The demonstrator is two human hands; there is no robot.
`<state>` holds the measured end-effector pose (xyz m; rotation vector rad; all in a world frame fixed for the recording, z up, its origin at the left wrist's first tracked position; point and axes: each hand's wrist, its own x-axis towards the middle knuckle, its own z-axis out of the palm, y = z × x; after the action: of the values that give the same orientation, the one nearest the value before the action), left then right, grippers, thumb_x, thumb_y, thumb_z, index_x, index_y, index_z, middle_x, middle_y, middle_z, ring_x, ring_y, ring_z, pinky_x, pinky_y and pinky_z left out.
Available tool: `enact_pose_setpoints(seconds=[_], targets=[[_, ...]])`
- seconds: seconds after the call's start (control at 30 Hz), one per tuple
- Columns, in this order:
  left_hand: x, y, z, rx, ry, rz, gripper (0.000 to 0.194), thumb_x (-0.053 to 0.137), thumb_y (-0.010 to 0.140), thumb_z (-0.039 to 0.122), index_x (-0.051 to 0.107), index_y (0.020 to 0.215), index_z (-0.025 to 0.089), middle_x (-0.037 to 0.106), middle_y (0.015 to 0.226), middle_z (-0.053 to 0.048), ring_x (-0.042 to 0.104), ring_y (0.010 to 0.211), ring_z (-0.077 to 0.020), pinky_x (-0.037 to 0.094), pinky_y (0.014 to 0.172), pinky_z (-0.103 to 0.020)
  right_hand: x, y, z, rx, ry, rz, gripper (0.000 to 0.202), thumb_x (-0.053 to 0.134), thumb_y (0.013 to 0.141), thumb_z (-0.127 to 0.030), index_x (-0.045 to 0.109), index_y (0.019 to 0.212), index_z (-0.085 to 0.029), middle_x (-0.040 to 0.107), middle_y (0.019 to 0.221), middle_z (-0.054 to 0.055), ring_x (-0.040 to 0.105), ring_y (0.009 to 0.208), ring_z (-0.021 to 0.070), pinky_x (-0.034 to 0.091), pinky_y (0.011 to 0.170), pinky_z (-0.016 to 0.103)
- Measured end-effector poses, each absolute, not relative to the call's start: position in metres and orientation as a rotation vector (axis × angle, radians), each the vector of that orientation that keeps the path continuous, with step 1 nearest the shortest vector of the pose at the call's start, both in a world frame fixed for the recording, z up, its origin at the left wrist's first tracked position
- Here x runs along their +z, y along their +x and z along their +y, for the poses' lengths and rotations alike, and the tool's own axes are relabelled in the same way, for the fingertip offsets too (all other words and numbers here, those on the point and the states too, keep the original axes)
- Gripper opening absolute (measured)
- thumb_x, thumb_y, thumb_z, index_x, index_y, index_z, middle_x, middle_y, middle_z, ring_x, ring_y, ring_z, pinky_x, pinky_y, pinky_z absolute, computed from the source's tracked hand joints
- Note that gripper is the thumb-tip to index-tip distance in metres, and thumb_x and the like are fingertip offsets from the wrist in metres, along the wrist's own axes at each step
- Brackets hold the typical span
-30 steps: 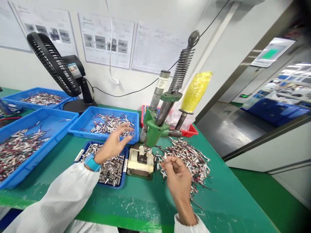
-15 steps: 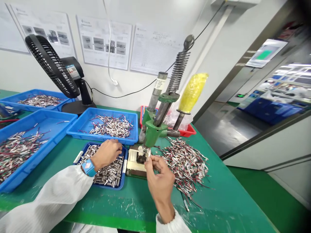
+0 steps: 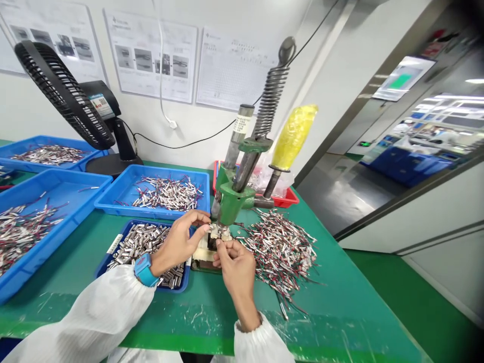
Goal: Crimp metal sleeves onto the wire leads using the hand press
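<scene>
A green hand press point(image 3: 231, 201) with a coiled spring and a yellow-wrapped handle point(image 3: 295, 138) stands on the table. My left hand point(image 3: 185, 239) is at the left side of the press head, thumb and fingertips closed together; whatever is between them is too small to make out. From the front right, my right hand point(image 3: 238, 264) reaches the press base, its fingers pinched near the die, their contents hidden. Under my left wrist lies a dark blue tray point(image 3: 186, 282) of short metal cylinders point(image 3: 139, 242). Right of the press is a pile of wired silver parts point(image 3: 283, 252).
Blue trays point(image 3: 102, 201) of wired parts stand at the left and behind. A black fan point(image 3: 117, 136) is at the back left. Behind the press sits a red tray point(image 3: 291, 197) with plastic bags. The front table edge point(image 3: 189, 343) is near my sleeves.
My left hand has moved from above the dark blue tray rightward to the press head. My right hand remains at the press base, fingertips closer to the die. The view has shifted slightly.
</scene>
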<state>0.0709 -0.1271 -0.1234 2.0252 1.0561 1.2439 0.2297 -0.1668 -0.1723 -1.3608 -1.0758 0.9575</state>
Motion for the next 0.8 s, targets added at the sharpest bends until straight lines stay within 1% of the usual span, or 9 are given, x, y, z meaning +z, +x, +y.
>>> enact_pose_setpoints(seconds=[0.1,0.27,0.47,0.57,0.67,0.73,0.8], targets=[[-0.123,0.081,-0.125,1.227,2.051,1.030,0.013,0.052,0.097,0.025,0.061,0.100,0.016,0.067,0.107,-0.010,0.063,0.103,-0.0214,0.048,0.093,-0.035,-0.174,0.229,-0.166,0.943,-1.348,-1.068,0.043,0.065,0.081,-0.059,0.059,0.070,-0.018,0.063,0.054,0.002,0.059,0.045,0.0158,0.045,0.046,0.024],[-0.119,0.090,-0.120,1.139,2.105,1.036,0.013,0.050,0.095,0.023,0.060,0.096,0.016,0.066,0.100,-0.009,0.062,0.095,-0.0218,0.048,0.087,-0.035,-0.176,0.229,-0.167,0.926,-1.353,-1.065,0.041,0.064,0.081,-0.057,0.060,0.070,-0.018,0.063,0.056,0.001,0.060,0.045,0.0156,0.044,0.045,0.024],[-0.112,0.093,-0.115,0.952,2.148,1.064,0.010,0.053,0.091,0.022,0.061,0.093,0.017,0.067,0.092,-0.005,0.061,0.086,-0.0207,0.048,0.080,-0.033,-0.174,0.228,-0.165,0.934,-1.360,-1.063,0.039,0.062,0.082,-0.055,0.058,0.070,-0.018,0.062,0.057,0.000,0.062,0.046,0.0161,0.045,0.046,0.023],[-0.114,0.093,-0.117,0.976,2.174,1.073,0.012,0.052,0.093,0.026,0.060,0.088,0.017,0.065,0.089,-0.005,0.060,0.083,-0.0200,0.047,0.078,-0.032,-0.173,0.233,-0.166,0.943,-1.390,-1.143,0.041,0.059,0.085,-0.057,0.056,0.070,-0.019,0.061,0.056,0.000,0.061,0.046,0.0153,0.043,0.046,0.023],[-0.121,0.092,-0.123,1.057,2.119,1.090,0.017,0.052,0.095,0.030,0.061,0.090,0.017,0.066,0.092,-0.006,0.062,0.086,-0.0206,0.048,0.080,-0.033,-0.166,0.250,-0.173,0.953,-1.419,-1.279,0.041,0.064,0.083,-0.057,0.060,0.068,-0.019,0.063,0.055,0.000,0.057,0.043,0.0140,0.040,0.044,0.023],[-0.126,0.090,-0.126,1.117,2.054,1.075,0.018,0.054,0.096,0.031,0.063,0.098,0.016,0.068,0.100,-0.008,0.064,0.094,-0.0215,0.050,0.086,-0.034,-0.149,0.268,-0.176,0.800,-1.458,-1.326,0.039,0.067,0.082,-0.056,0.067,0.073,-0.018,0.069,0.062,0.003,0.059,0.049,0.0153,0.044,0.048,0.025],[-0.130,0.087,-0.129,1.154,2.013,1.048,0.022,0.057,0.096,0.032,0.063,0.110,0.016,0.070,0.110,-0.009,0.066,0.101,-0.0220,0.050,0.091,-0.034,-0.114,0.285,-0.172,0.499,-1.472,-1.295,0.039,0.067,0.084,-0.056,0.072,0.087,-0.017,0.075,0.079,0.007,0.066,0.063,0.0179,0.051,0.059,0.028]])
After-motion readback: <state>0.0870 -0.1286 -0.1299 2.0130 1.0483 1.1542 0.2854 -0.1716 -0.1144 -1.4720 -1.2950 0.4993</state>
